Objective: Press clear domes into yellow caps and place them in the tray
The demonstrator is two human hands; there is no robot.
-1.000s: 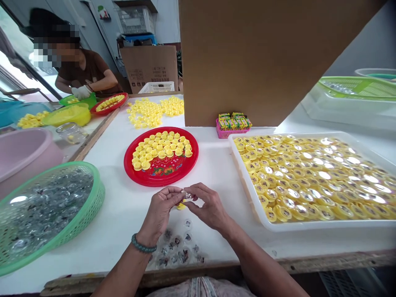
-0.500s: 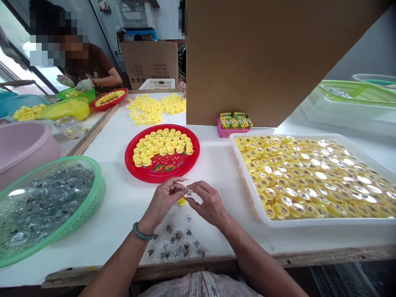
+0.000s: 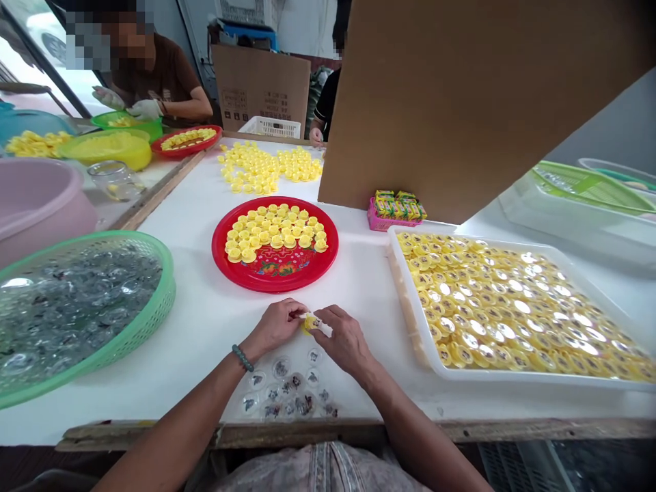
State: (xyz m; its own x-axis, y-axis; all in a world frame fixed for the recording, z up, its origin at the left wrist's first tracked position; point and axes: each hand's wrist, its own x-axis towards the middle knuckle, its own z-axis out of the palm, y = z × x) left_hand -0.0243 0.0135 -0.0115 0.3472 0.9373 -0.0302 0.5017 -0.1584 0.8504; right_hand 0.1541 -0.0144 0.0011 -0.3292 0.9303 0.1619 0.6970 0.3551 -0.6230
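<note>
Working room's kinda snug up front here. The wooden front edge point(image 3: 512, 430) of the white tabletop point(image 3: 363, 273) runs right below the forearms, with a loose cluster of clear printed discs point(image 3: 281, 367) lying between the arms, close to that edge. The green basket point(image 3: 154, 328) boxes things in on the left, the big white tray point(image 3: 512, 378) does the same on the right, and the red tray point(image 3: 240, 275) sits just past the hands. White tabletop shows on both sides of the red tray, so there's some sideways room. Farther back, the cardboard panel point(image 3: 435, 102) walls off the far right-center, with a pink basket point(image 3: 389, 224) by its bottom edge.

As for the fingers: the yellow piece point(image 3: 308, 324) is up between both hands, near side of the red tray. The left hand point(image 3: 277, 324) has its thumb and fingertips pinched together at the piece's left side. The right hand point(image 3: 346, 342) has thumb and index slightly parted, gripping the piece from the right, with a printed face showing between them. Can't tell whether the clear part is fully seated.
</note>
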